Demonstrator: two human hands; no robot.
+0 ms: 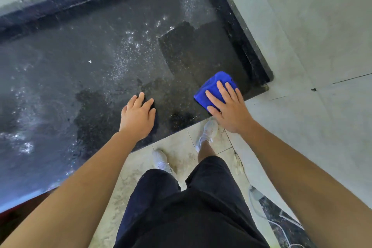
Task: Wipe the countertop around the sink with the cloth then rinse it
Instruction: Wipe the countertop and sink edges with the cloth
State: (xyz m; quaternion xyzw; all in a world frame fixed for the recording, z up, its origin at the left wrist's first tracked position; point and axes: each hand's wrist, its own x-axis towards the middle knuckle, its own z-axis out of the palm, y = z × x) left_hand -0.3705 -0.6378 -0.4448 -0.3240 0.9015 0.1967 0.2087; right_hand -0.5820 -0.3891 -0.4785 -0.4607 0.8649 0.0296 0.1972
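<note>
A folded blue cloth (214, 88) lies on the dark speckled countertop (100, 62) near its front right corner. My right hand (227, 106) presses flat on top of the cloth, fingers spread over it. My left hand (137, 115) rests palm down on the bare countertop by the front edge, to the left of the cloth, holding nothing. Wet streaks and water drops glisten across the middle and left of the counter; a darker wiped patch runs behind the cloth. No sink shows in this view.
A raised black rim (241, 32) borders the counter's back and right sides against pale tiled walls (312, 26). Below the front edge are a beige tiled floor (181, 147), my white shoes and dark shorts. A white cable (259, 207) lies on the floor at lower right.
</note>
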